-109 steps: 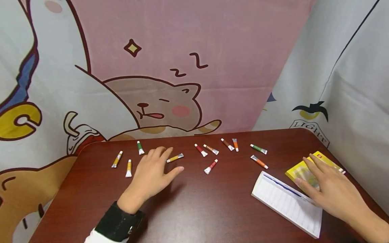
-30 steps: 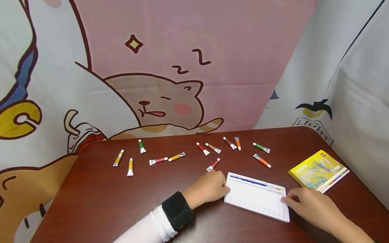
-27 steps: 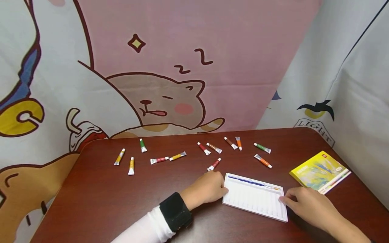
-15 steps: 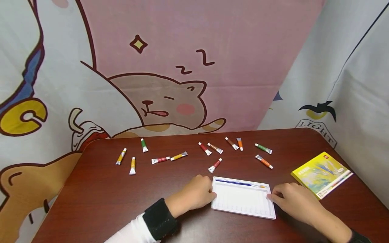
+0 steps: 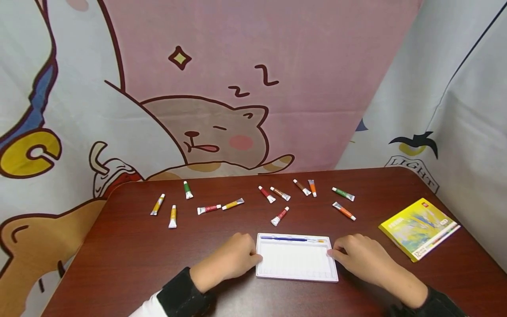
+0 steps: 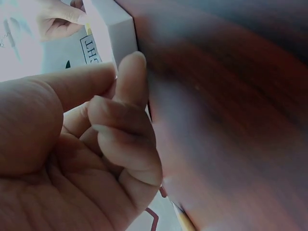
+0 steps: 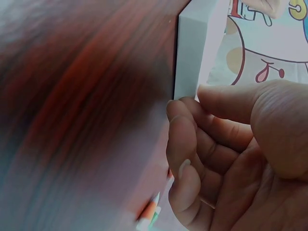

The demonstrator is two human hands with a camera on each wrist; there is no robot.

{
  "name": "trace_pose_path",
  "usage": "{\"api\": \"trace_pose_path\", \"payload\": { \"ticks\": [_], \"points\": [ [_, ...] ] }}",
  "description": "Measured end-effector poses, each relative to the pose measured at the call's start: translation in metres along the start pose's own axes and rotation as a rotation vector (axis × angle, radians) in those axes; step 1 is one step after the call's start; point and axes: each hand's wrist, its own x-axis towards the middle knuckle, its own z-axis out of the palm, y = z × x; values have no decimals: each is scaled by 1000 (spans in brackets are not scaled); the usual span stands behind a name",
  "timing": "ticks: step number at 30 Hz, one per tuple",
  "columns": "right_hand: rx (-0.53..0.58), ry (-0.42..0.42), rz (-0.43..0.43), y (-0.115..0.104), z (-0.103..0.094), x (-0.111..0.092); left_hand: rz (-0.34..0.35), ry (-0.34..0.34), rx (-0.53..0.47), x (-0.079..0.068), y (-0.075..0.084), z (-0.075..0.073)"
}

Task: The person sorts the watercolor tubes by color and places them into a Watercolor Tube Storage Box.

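Note:
A white plastic paint-tube tray (image 5: 297, 264) with a ridged inside lies near the front of the table, its long side facing me. Along its far edge rests a blue paintbrush (image 5: 285, 239). My left hand (image 5: 235, 257) pinches the tray's left short side, thumb on the rim. On the opposite short side, my right hand (image 5: 362, 257) pinches the rim between thumb and curled fingers. Both wrist views show a white corner of the tray right at the fingertips. Just beyond the tray lies a red paint tube (image 5: 280, 216).
Several small paint tubes are scattered across the table's far half, among them a yellow tube (image 5: 172, 216), a green tube (image 5: 343, 194) and an orange tube (image 5: 344, 211). A yellow carton (image 5: 420, 229) lies at the right. Behind the table (image 5: 130, 259) hangs a printed cloth (image 5: 309, 79).
My left hand has come from among the tubes to the tray, and my right hand has left the yellow carton. Both have slid the tray leftward and turned it nearly square to me.

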Motion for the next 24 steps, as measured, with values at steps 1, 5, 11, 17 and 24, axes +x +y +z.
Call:
{"api": "trace_pose_path", "payload": {
  "ticks": [1, 5, 11, 17, 24],
  "points": [
    [1, 0, -4, -2, 0, 1, -4, 5, -3, -1, -1, -1],
    [21, 4, -28, -9, 1, 6, -45, 22, -24, -7, -4, -2],
    [39, 13, -70, -19, 5, 11, -91, 13, -55, -17, -10, -6],
    [46, 29, -90, -26, 9, 17, -127, -8, -106, -24, -18, -11],
    [107, 26, -123, -32, 11, 29, -163, 8, -106, -29, -26, -16]
  ]
}}
